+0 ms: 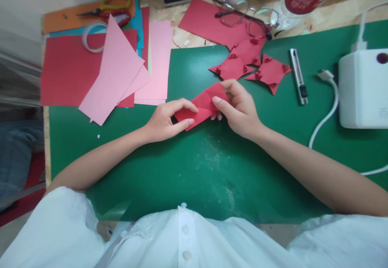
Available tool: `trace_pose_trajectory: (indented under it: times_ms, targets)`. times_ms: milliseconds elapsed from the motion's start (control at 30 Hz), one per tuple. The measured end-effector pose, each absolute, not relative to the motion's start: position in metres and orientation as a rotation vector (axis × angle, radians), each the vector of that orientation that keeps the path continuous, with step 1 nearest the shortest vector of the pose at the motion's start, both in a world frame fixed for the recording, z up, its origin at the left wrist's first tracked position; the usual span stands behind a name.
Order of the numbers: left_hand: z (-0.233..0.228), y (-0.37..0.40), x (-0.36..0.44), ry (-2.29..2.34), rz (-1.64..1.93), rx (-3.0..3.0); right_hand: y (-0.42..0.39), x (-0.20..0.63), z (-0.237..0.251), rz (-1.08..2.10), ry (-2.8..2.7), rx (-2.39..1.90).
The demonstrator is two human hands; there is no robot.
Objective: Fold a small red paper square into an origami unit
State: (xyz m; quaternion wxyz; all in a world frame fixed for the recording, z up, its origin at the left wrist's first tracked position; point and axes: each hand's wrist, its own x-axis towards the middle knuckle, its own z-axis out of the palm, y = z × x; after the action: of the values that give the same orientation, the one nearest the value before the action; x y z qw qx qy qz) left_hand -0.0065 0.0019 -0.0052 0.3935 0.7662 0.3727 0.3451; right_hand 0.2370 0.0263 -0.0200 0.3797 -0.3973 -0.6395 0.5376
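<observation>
I had a folded red paper strip (202, 106) pinched betw both hands, just above the green cutting mat (188, 167), near its upper middle. My left hand (165, 121) gripped the lower-left end, thumb on top & index under, fingers closed on the paper. My right hand (238, 106) held the upper-right end w/ thumb pressed on the top face and fingertips curled around the far edge, also clamped on it. Just beyond my right hand lay three finished red folded paper pieces (251, 64), touching or overlapping each other on the mat. A utility knife (298, 76) sat just right of them. Farther right, a white box device (362, 88) w/ a white cable (327, 106). At the top were eyeglasses (245, 15) on a red sheet (209, 21). To the left, pink sheets (121, 70) lay over a big red sheet (66, 72), w/ a tape roll (92, 36) & scissors (109, 7) behind.
</observation>
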Motion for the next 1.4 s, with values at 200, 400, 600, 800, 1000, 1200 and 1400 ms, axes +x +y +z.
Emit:
trace_pose_trajectory:
  times_ms: [200, 400, 600, 800, 1000, 1200, 1400]
  targets:
    - [-0.005, 0.004, -0.007, 1.005, 0.952, 1.916, 0.023, 0.237, -0.011, 1.253, -1.81, -1.04]
    - [-0.005, 0.004, -0.007, 1.004, 0.971, 1.859, 0.024, 0.237, -0.009, 1.369, -1.749, -0.946]
    - [-0.006, 0.005, -0.007, 1.018, 1.005, 1.766, 0.024, 0.238, -0.012, 1.415, -1.658, -0.873]
    - [-0.005, 0.006, -0.007, 1.022, 1.047, 1.702, 0.025, 0.239, -0.009, 1.336, -1.788, -0.925]
    - [-0.006, 0.006, -0.006, 1.05, 1.038, 1.676, 0.024, 0.238, -0.02, 1.399, -1.672, -0.872]
    - [-0.007, 0.006, -0.007, 1.067, 1.081, 1.658, 0.024, 0.237, -0.02, 1.322, -1.608, -0.94]
    - [-0.006, 0.006, -0.007, 1.078, 1.054, 1.634, 0.024, 0.233, -0.013, 1.289, -1.628, -0.95]
